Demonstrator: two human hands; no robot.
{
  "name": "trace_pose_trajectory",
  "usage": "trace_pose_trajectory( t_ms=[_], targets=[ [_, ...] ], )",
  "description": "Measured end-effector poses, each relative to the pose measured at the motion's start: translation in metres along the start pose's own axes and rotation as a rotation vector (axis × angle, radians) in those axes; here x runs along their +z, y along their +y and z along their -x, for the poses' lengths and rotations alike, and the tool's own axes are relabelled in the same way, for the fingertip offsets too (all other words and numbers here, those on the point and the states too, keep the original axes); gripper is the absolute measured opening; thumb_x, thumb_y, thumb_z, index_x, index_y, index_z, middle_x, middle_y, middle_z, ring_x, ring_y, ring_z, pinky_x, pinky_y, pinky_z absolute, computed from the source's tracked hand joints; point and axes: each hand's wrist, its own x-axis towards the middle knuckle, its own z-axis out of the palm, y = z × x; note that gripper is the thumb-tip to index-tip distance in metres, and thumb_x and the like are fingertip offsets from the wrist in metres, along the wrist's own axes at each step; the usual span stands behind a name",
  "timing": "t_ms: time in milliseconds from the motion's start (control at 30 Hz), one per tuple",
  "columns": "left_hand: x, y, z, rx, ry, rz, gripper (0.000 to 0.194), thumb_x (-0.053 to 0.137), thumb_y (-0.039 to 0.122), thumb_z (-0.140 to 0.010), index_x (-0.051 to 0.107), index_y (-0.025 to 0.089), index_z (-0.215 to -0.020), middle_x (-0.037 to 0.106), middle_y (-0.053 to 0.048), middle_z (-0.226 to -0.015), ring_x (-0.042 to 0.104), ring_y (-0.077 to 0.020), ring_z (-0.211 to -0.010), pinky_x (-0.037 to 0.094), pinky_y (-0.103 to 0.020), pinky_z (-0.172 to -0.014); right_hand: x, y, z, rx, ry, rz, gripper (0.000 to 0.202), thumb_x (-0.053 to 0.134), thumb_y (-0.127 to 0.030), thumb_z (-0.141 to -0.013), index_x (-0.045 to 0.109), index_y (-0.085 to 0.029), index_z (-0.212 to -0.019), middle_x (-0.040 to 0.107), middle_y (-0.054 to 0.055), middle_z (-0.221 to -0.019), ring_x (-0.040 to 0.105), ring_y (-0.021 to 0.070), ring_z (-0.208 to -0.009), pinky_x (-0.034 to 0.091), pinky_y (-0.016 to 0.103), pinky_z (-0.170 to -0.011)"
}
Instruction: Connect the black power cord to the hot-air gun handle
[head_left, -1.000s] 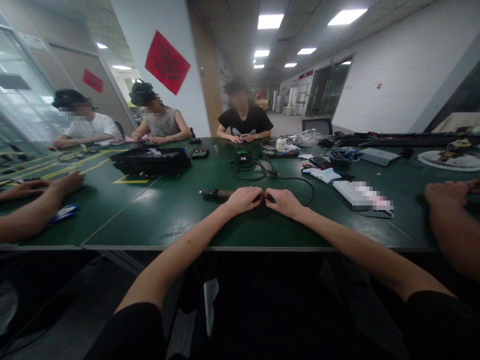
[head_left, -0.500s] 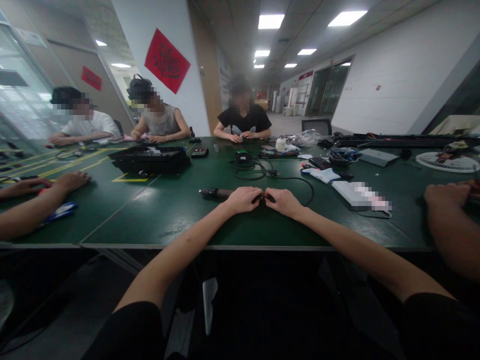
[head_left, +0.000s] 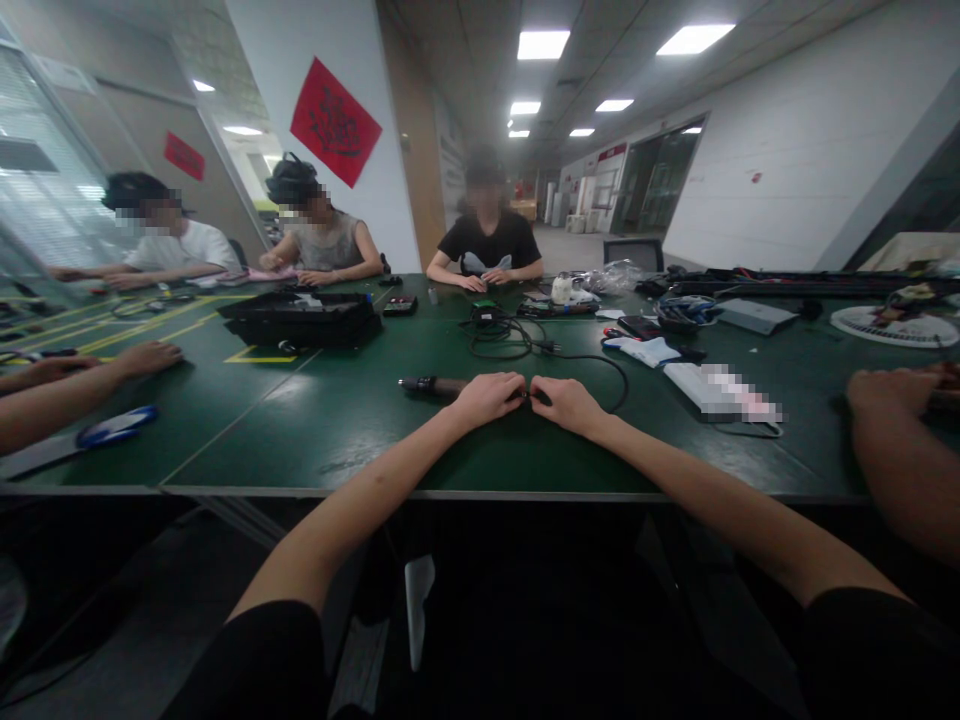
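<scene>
Since the earlier frame a co-worker's arm (head_left: 52, 400) at far left has drawn back, uncovering a blue tool (head_left: 112, 427). On the green table (head_left: 337, 430), a dark rod-like tool (head_left: 435, 386) lies left of centre; left hand (head_left: 486, 398) closes on it, right hand (head_left: 566, 403) is curled touching it, pinching its black cable (head_left: 600, 362).

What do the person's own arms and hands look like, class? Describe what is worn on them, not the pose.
Both arms are bare from the upper arm down, with short black sleeves just showing at the bottom edge of the view. The left hand and right hand are bare, without gloves. No watch, ring or bracelet shows on either wrist, and no markings are visible.
</scene>
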Motion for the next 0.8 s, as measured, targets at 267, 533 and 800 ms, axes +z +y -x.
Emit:
trace_pose_trajectory(
  t_ms=[267, 533, 800],
  targets=[
    [-0.0003, 0.0019, 0.0000, -0.021, 0.009, 0.005, 0.018, 0.054, 0.034, -0.101, 0.060, 0.022, -0.114, 0.070, -0.006, -0.110, 0.068, -0.0229, -0.102, 0.051, -0.034, -0.085, -0.0013, -0.0016, 0.0006, 0.013, -0.005, -0.006, 0.003, 0.062, -0.023, -0.096, 0.061, -0.022, -0.099, 0.071, 0.003, -0.091, 0.063, 0.0187, -0.077, 0.037, 0.027, -0.072],
    [-0.0005, 0.0026, 0.0006, 0.012, 0.022, -0.014, 0.017, 0.054, 0.032, -0.101, 0.059, 0.023, -0.114, 0.070, -0.005, -0.109, 0.067, -0.0224, -0.103, 0.050, -0.034, -0.087, -0.0001, -0.0006, 0.0002, 0.012, -0.004, 0.010, 0.004, 0.061, -0.025, -0.097, 0.061, -0.022, -0.100, 0.070, 0.004, -0.091, 0.063, 0.0190, -0.078, 0.037, 0.027, -0.072],
    [-0.0005, 0.0037, 0.0011, 0.025, 0.024, -0.024, 0.020, 0.055, 0.031, -0.099, 0.059, 0.023, -0.117, 0.070, -0.005, -0.112, 0.067, -0.0230, -0.104, 0.050, -0.035, -0.088, 0.0004, -0.0003, 0.0000, 0.007, -0.003, 0.018, 0.004, 0.060, -0.025, -0.098, 0.060, -0.022, -0.101, 0.070, 0.004, -0.091, 0.064, 0.0198, -0.080, 0.037, 0.027, -0.072]
  ],
)
